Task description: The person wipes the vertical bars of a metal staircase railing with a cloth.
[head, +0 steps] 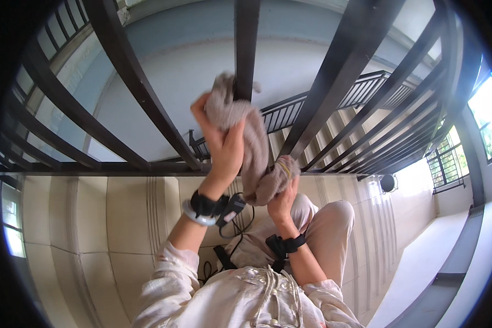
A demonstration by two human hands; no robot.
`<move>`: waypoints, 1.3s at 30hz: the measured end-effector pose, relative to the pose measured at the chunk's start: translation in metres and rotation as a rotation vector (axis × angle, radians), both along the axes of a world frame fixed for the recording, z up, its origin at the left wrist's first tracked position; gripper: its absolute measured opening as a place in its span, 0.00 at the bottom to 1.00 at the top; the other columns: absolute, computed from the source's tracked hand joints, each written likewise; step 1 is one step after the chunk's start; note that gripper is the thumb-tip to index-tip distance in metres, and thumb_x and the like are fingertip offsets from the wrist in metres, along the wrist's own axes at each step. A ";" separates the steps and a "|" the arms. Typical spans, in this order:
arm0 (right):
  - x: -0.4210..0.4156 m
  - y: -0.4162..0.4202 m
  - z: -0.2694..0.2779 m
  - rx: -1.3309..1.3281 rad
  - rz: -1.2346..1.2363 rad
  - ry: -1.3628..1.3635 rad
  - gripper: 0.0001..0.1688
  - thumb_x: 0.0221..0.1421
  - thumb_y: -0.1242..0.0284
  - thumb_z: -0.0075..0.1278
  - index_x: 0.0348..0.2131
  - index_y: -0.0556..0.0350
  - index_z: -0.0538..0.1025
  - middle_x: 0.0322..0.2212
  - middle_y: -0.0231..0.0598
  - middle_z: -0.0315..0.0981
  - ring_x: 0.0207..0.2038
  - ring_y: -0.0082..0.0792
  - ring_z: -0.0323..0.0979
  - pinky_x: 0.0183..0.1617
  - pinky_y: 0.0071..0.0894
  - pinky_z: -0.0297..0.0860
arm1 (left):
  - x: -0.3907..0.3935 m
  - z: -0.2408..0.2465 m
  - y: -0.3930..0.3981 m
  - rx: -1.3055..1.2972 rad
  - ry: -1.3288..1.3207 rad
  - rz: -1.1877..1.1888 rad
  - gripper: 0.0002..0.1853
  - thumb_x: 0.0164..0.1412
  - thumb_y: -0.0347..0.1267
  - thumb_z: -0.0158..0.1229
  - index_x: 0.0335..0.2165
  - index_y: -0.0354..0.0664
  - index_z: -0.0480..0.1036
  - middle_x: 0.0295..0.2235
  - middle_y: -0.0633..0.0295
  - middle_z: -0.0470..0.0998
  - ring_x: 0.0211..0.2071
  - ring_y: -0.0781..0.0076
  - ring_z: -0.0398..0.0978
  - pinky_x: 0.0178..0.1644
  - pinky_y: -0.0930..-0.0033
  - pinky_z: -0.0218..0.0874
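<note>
A greyish-pink cloth (255, 151) stretches between my two hands in front of the dark railing. My left hand (223, 143) grips its upper part against a vertical railing bar (246, 45), and some of the cloth shows on both sides of that bar. Lower and to the right, my right hand (282, 201) holds a bunched end of the cloth, which has a thin yellow stripe. The middle of the cloth hangs in a loop between the hands and is slightly blurred.
Tiled steps (127, 213) lie beneath me and to the left. Beyond the bars, another staircase (336, 127) descends with its own handrail. A dark round bucket-like object (388, 183) stands at the right. A cable (246, 229) hangs by my left wrist.
</note>
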State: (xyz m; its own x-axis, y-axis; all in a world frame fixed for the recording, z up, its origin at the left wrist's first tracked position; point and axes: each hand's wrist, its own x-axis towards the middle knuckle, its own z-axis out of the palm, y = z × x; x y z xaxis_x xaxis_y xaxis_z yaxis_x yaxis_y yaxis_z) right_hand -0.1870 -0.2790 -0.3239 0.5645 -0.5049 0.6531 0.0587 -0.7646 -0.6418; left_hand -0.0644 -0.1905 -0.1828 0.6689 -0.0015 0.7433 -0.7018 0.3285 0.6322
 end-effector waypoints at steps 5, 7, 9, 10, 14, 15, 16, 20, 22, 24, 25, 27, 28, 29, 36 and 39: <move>0.015 -0.009 -0.077 0.086 0.058 0.399 0.20 0.41 0.84 0.43 0.40 0.66 0.67 0.43 0.58 0.61 0.44 0.60 0.59 0.48 0.48 0.58 | -0.019 -0.085 0.055 0.113 0.296 -0.005 0.19 0.56 0.22 0.48 0.46 0.39 0.54 0.42 0.61 0.61 0.45 0.72 0.64 0.51 0.71 0.54; 0.018 -0.020 -0.116 0.020 0.081 0.462 0.19 0.40 0.84 0.41 0.38 0.66 0.67 0.41 0.58 0.61 0.42 0.60 0.60 0.45 0.50 0.60 | -0.027 -0.104 0.066 0.196 0.335 -0.016 0.17 0.57 0.21 0.46 0.45 0.39 0.55 0.43 0.61 0.61 0.45 0.70 0.65 0.52 0.70 0.54; 0.022 -0.013 -0.128 0.226 0.101 0.532 0.21 0.39 0.83 0.43 0.39 0.64 0.65 0.40 0.57 0.61 0.42 0.61 0.60 0.43 0.50 0.62 | -0.030 -0.117 0.075 0.333 0.316 0.051 0.17 0.57 0.21 0.47 0.45 0.39 0.55 0.42 0.61 0.61 0.45 0.70 0.66 0.53 0.69 0.54; 0.025 -0.005 -0.123 0.238 0.135 0.478 0.22 0.39 0.82 0.43 0.40 0.63 0.64 0.40 0.57 0.60 0.42 0.62 0.60 0.42 0.50 0.62 | -0.037 -0.114 0.075 0.266 0.366 -0.018 0.18 0.56 0.20 0.48 0.45 0.39 0.56 0.42 0.62 0.61 0.45 0.71 0.65 0.52 0.69 0.55; 0.039 0.027 -0.072 0.377 0.482 0.404 0.32 0.39 0.79 0.46 0.48 0.59 0.60 0.52 0.59 0.51 0.51 0.59 0.56 0.51 0.46 0.60 | -0.036 -0.117 0.085 0.372 0.386 0.011 0.19 0.56 0.20 0.47 0.46 0.39 0.56 0.44 0.61 0.60 0.46 0.71 0.62 0.52 0.71 0.52; 0.040 0.022 -0.072 0.386 0.530 0.369 0.32 0.39 0.79 0.46 0.48 0.59 0.60 0.52 0.59 0.52 0.51 0.58 0.56 0.51 0.46 0.59 | -0.033 -0.111 0.078 0.400 0.331 0.035 0.20 0.56 0.20 0.47 0.46 0.39 0.55 0.45 0.61 0.59 0.47 0.70 0.61 0.53 0.71 0.51; 0.039 0.014 -0.082 0.360 0.419 0.458 0.32 0.40 0.79 0.46 0.48 0.60 0.60 0.52 0.58 0.52 0.51 0.58 0.57 0.50 0.46 0.60 | -0.035 -0.100 0.065 0.425 0.276 0.047 0.20 0.56 0.20 0.48 0.47 0.39 0.55 0.45 0.61 0.59 0.48 0.70 0.61 0.53 0.70 0.51; 0.035 -0.019 -0.112 0.276 0.039 0.690 0.20 0.42 0.78 0.46 0.38 0.63 0.61 0.41 0.54 0.59 0.38 0.61 0.64 0.40 0.53 0.64 | -0.031 -0.068 0.027 0.460 0.171 0.020 0.26 0.55 0.20 0.49 0.51 0.38 0.53 0.49 0.60 0.57 0.51 0.68 0.58 0.57 0.69 0.47; 0.036 -0.016 -0.109 0.270 0.044 0.676 0.20 0.42 0.78 0.46 0.39 0.64 0.61 0.40 0.55 0.59 0.39 0.61 0.64 0.39 0.53 0.63 | -0.018 -0.064 0.016 0.408 0.146 -0.005 0.31 0.53 0.19 0.52 0.54 0.39 0.51 0.49 0.60 0.58 0.52 0.68 0.58 0.57 0.70 0.47; 0.040 -0.011 -0.106 0.386 0.115 0.544 0.22 0.43 0.77 0.46 0.40 0.63 0.62 0.41 0.55 0.60 0.41 0.60 0.63 0.41 0.52 0.63 | -0.002 -0.058 0.011 0.426 0.143 -0.089 0.32 0.52 0.19 0.53 0.55 0.38 0.50 0.49 0.60 0.59 0.51 0.69 0.59 0.56 0.70 0.49; 0.043 -0.007 -0.101 0.277 0.219 0.480 0.27 0.38 0.78 0.49 0.43 0.55 0.62 0.40 0.53 0.60 0.42 0.57 0.63 0.42 0.48 0.63 | 0.003 -0.052 0.007 0.439 0.145 -0.128 0.33 0.52 0.18 0.53 0.55 0.38 0.50 0.48 0.60 0.59 0.51 0.69 0.59 0.56 0.70 0.50; 0.047 0.019 -0.086 0.358 0.379 0.413 0.30 0.36 0.76 0.50 0.44 0.53 0.62 0.43 0.53 0.60 0.43 0.57 0.63 0.43 0.48 0.63 | 0.009 -0.046 0.000 0.356 0.210 -0.171 0.29 0.50 0.18 0.55 0.51 0.38 0.56 0.43 0.63 0.64 0.45 0.73 0.64 0.51 0.72 0.56; 0.046 0.019 -0.085 0.363 0.363 0.458 0.30 0.36 0.76 0.50 0.44 0.53 0.62 0.44 0.53 0.60 0.42 0.57 0.63 0.44 0.48 0.63 | 0.015 -0.047 0.002 0.341 0.253 -0.211 0.28 0.50 0.18 0.55 0.50 0.38 0.57 0.42 0.63 0.65 0.43 0.74 0.65 0.50 0.73 0.57; 0.044 0.017 -0.083 0.370 0.348 0.504 0.30 0.36 0.76 0.49 0.44 0.53 0.62 0.44 0.52 0.60 0.42 0.57 0.63 0.44 0.48 0.63 | 0.019 -0.049 0.003 0.325 0.297 -0.250 0.27 0.50 0.18 0.55 0.49 0.38 0.59 0.40 0.64 0.65 0.41 0.76 0.66 0.49 0.74 0.58; 0.054 -0.021 -0.116 0.334 -0.043 0.723 0.29 0.37 0.81 0.45 0.46 0.58 0.65 0.44 0.52 0.60 0.44 0.57 0.61 0.45 0.47 0.63 | 0.020 -0.057 -0.017 0.315 0.178 -0.111 0.24 0.47 0.21 0.56 0.45 0.37 0.61 0.38 0.63 0.65 0.40 0.75 0.65 0.47 0.73 0.58; 0.045 0.008 -0.103 0.301 0.145 0.186 0.24 0.40 0.81 0.45 0.43 0.61 0.64 0.41 0.54 0.60 0.44 0.56 0.60 0.42 0.47 0.64 | 0.023 -0.060 -0.012 0.279 0.202 -0.083 0.24 0.47 0.23 0.55 0.45 0.36 0.60 0.40 0.61 0.64 0.42 0.73 0.64 0.49 0.72 0.56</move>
